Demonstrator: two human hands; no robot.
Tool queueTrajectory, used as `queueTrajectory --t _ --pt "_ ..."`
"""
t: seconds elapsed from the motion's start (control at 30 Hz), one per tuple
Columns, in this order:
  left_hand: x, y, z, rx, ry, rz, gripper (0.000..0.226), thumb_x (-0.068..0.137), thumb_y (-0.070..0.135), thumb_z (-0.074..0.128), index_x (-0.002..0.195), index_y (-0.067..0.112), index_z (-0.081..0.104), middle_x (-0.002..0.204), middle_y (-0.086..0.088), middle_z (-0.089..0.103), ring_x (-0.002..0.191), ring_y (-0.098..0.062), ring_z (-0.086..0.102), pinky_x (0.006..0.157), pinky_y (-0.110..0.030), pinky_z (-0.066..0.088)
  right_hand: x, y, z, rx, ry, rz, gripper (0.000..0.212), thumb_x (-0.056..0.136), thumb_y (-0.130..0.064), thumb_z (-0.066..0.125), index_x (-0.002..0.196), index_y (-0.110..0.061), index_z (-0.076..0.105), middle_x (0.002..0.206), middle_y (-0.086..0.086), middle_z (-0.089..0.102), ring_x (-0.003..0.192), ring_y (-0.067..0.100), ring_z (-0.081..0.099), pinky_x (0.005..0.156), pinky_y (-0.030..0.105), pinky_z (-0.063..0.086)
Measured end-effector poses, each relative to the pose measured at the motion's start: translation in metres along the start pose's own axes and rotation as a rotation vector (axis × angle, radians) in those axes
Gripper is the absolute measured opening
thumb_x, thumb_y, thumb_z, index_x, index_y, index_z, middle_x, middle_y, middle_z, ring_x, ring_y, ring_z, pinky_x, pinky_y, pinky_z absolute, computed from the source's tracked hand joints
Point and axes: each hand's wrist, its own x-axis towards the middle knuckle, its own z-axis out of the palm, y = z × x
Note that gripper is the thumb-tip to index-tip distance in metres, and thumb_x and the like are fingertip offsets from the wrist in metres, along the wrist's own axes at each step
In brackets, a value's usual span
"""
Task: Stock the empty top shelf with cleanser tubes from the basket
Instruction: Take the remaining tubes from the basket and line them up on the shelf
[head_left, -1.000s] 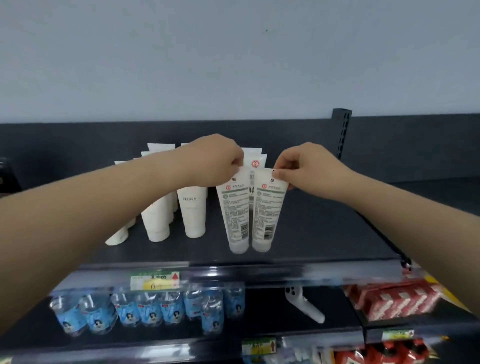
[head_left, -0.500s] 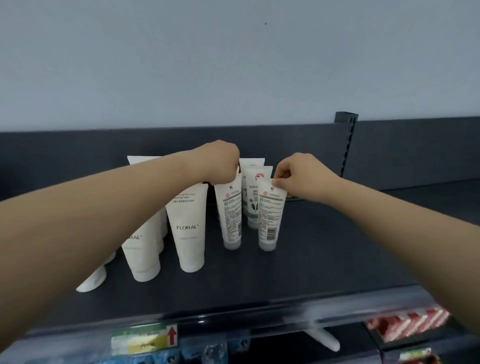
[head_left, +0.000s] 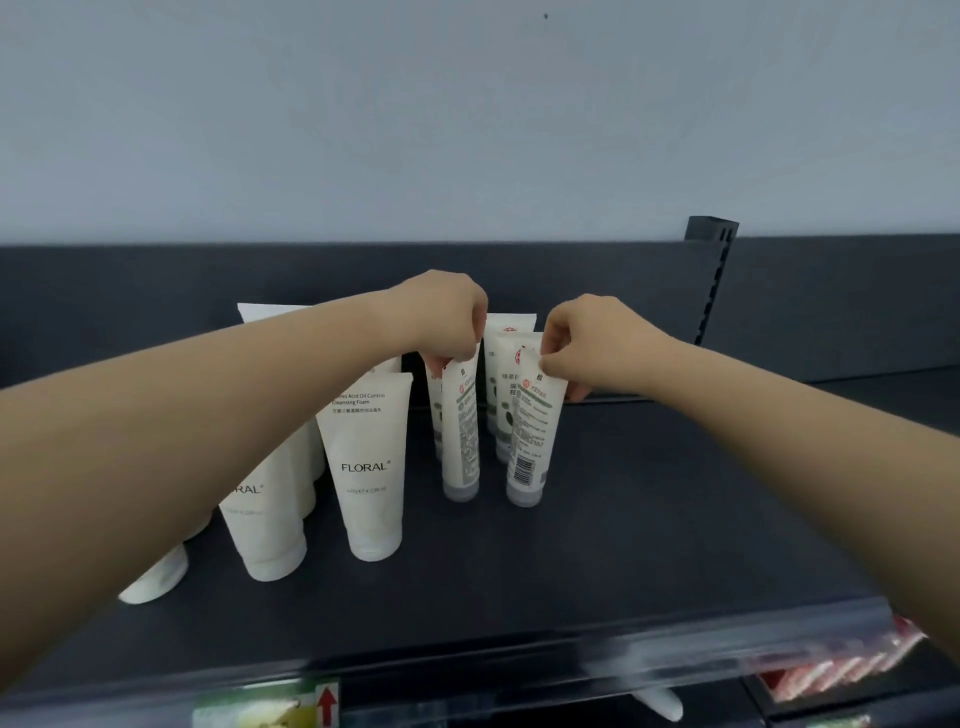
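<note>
**Setting down a pair of tubes.** Our left hand (head_left: 441, 317) pinches the crimped top seam of a slim white plastic cleanser tube with green print and a translucent grey cap (head_left: 461, 431). Our right hand (head_left: 597, 343) pinches the seam of a second slim tube of the same kind (head_left: 532, 436), whose barcode faces us. The fingers and thumb of each hand are curled tight on the flat crimp and hold nothing else.

Both tubes stand cap-down on the dark matte top shelf (head_left: 675, 519), just beside each other but apart. The left one is close to upright, and the right one is tilted a little, with its top toward the right. The caps appear to touch the shelf, but we cannot tell whether they bear their full weight.

Two more slim tubes (head_left: 511, 332) stand behind the pair, near the back panel. To the left, broad white tubes marked FLORAL (head_left: 369, 467) stand cap-down in rows. The basket is out of view.

We judge the step in hand to be placing this pair as a front row. The next move calls for three things:
- seating each cap flat on the shelf;
- straightening the right tube;
- easing both pinches off gently.

These tubes are tall and narrow on small caps, so a careless release could tip them into their neighbours.

Much of the shelf to the right is bare, so we judge the stocking to be only partly done.
</note>
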Motion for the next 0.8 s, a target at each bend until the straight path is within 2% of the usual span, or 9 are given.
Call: queueTrajectory --t 0.1,0.17,0.23,0.3,0.4,0.47,0.57,0.67,0.8 --pt "0.003 -0.001 -0.004 -0.005 -0.053 -0.031 0.016 0.084 0.005 0.054 0.088 0.007 0.069 0.083 -0.007 0.072 0.062 -0.018 0.069 0.064 -0.022 0.054 0.004 -0.001 -0.006 0.001 -0.038 -0.076 0.015 0.084 -0.007 0.052 0.093 -0.017 0.06 0.082 -0.006 0.055 0.056 0.018 0.071 0.06 0.029 0.059" --pt "0.007 -0.002 -0.006 0.025 -0.075 -0.033 0.011 0.081 0.009 0.057 0.079 0.005 0.068 0.076 -0.009 0.07 0.057 -0.02 0.06 0.071 -0.028 0.052 0.007 0.0 -0.011 -0.015 -0.072 -0.108 0.014 0.086 -0.007 0.053 0.089 -0.016 0.063 0.078 -0.003 0.061 0.061 0.018 0.071 0.065 0.031 0.061" --pt "0.011 -0.004 -0.007 0.055 -0.086 -0.034 0.006 0.077 0.009 0.058 0.073 0.012 0.057 0.069 -0.007 0.059 0.06 -0.019 0.046 0.068 -0.027 0.042 0.012 0.001 -0.016 -0.03 -0.117 -0.124 0.017 0.086 -0.007 0.052 0.087 -0.014 0.067 0.075 0.002 0.069 0.064 0.017 0.072 0.071 0.029 0.06" --pt "0.013 -0.006 -0.01 0.04 -0.106 -0.041 0.008 0.076 0.008 0.058 0.072 0.013 0.052 0.069 -0.004 0.052 0.063 -0.017 0.041 0.068 -0.026 0.036 0.015 0.003 -0.019 -0.03 -0.155 -0.131 0.022 0.084 -0.004 0.05 0.088 -0.012 0.071 0.076 0.003 0.071 0.068 0.015 0.071 0.072 0.026 0.058" --pt "0.013 -0.008 -0.013 0.033 -0.132 -0.055 0.007 0.076 0.007 0.058 0.073 0.008 0.065 0.07 -0.008 0.064 0.06 -0.018 0.053 0.069 -0.024 0.043 0.018 0.005 -0.018 -0.127 -0.17 -0.194 0.029 0.081 -0.004 0.05 0.091 -0.018 0.073 0.078 -0.004 0.069 0.072 0.01 0.065 0.071 0.022 0.052" --pt "0.012 -0.008 -0.014 0.076 -0.133 -0.036 0.012 0.078 0.011 0.063 0.083 0.012 0.074 0.079 -0.003 0.073 0.064 -0.013 0.064 0.067 -0.021 0.046 0.021 0.005 -0.017 -0.229 -0.148 -0.266 0.029 0.083 -0.007 0.052 0.093 -0.023 0.074 0.086 -0.009 0.063 0.081 0.009 0.059 0.071 0.02 0.045" --pt "0.012 -0.006 -0.014 0.177 -0.091 0.022 0.011 0.079 0.022 0.071 0.09 0.022 0.075 0.083 0.009 0.069 0.074 -0.006 0.061 0.066 -0.019 0.045 0.026 0.006 -0.016 -0.312 -0.133 -0.363 0.02 0.087 -0.015 0.059 0.097 -0.024 0.074 0.096 -0.008 0.053 0.085 0.01 0.051 0.075 0.023 0.042" --pt "0.013 -0.006 -0.013 0.23 -0.067 0.051 0.009 0.081 0.027 0.072 0.09 0.024 0.073 0.082 0.014 0.063 0.072 -0.001 0.052 0.061 -0.014 0.038 0.03 0.007 -0.018 -0.349 -0.149 -0.417 0.014 0.089 -0.021 0.062 0.097 -0.022 0.073 0.106 -0.008 0.051 0.093 0.009 0.048 0.084 0.026 0.042" --pt "0.014 -0.005 -0.012 0.276 -0.062 0.075 0.003 0.083 0.028 0.07 0.084 0.027 0.068 0.081 0.015 0.062 0.082 -0.007 0.055 0.062 -0.014 0.039 0.035 0.008 -0.015 -0.341 -0.146 -0.422 0.014 0.089 -0.023 0.06 0.098 -0.023 0.071 0.099 -0.011 0.058 0.096 0.009 0.051 0.085 0.027 0.044"
